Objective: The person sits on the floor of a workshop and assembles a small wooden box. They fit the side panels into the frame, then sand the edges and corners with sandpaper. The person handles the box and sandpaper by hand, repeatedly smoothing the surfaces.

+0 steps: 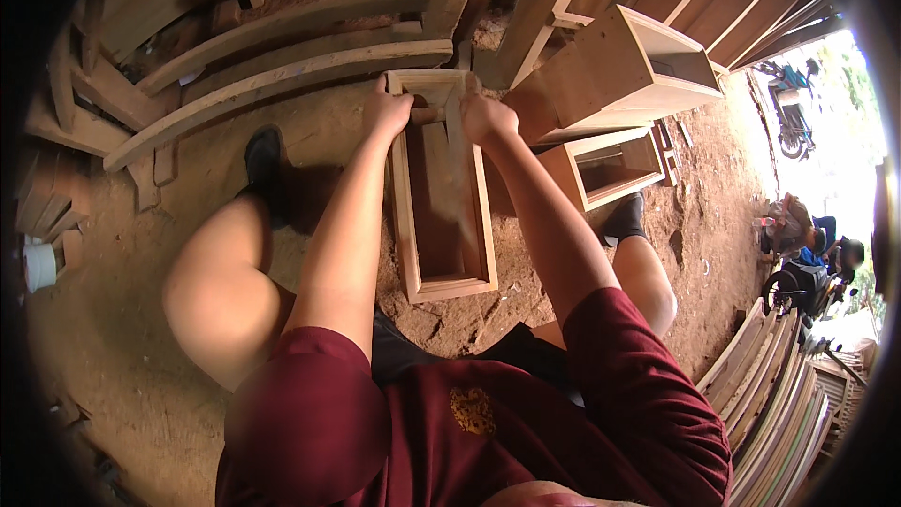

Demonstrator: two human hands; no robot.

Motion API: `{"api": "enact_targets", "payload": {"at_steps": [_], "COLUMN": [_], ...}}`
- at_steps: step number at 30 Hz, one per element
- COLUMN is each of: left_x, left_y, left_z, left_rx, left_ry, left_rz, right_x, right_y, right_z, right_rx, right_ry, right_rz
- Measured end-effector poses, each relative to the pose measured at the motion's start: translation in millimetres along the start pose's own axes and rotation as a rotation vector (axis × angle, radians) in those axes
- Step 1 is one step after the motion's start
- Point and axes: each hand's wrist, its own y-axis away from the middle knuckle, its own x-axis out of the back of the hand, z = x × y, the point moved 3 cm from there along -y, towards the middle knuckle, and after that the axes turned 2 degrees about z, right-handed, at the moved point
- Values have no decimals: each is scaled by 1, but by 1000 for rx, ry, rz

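A long, narrow wooden box with a pale frame around its opening lies between my knees, its open side facing up. My left hand is closed on the far left corner of its frame. My right hand grips the far right corner, and part of its fingers is hidden behind the wood. Inside the box, near the far end, a short crosspiece shows between my hands. The lower inside of the box lies in shadow.
To the right stand a tall wooden cabinet and a smaller open wooden box beside my foot. Curved wooden beams lie at the far left. Stacked boards fill the lower right. People and motorbikes are farther off.
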Motion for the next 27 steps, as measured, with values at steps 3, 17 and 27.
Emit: {"api": "enact_targets", "payload": {"at_steps": [3,17,27], "left_x": [-8,-9,-10], "left_y": [-18,-12,-13], "left_z": [-13,-21,-21], "left_rx": [-24,-63,0], "left_ry": [-1,116,44], "left_rz": [35,63,-11], "right_x": [0,-16,-42], "right_y": [-24,59,211], "right_z": [3,0,10], "right_rx": [16,68,16], "right_ry": [10,34,15], "right_rz": [93,139,32]}}
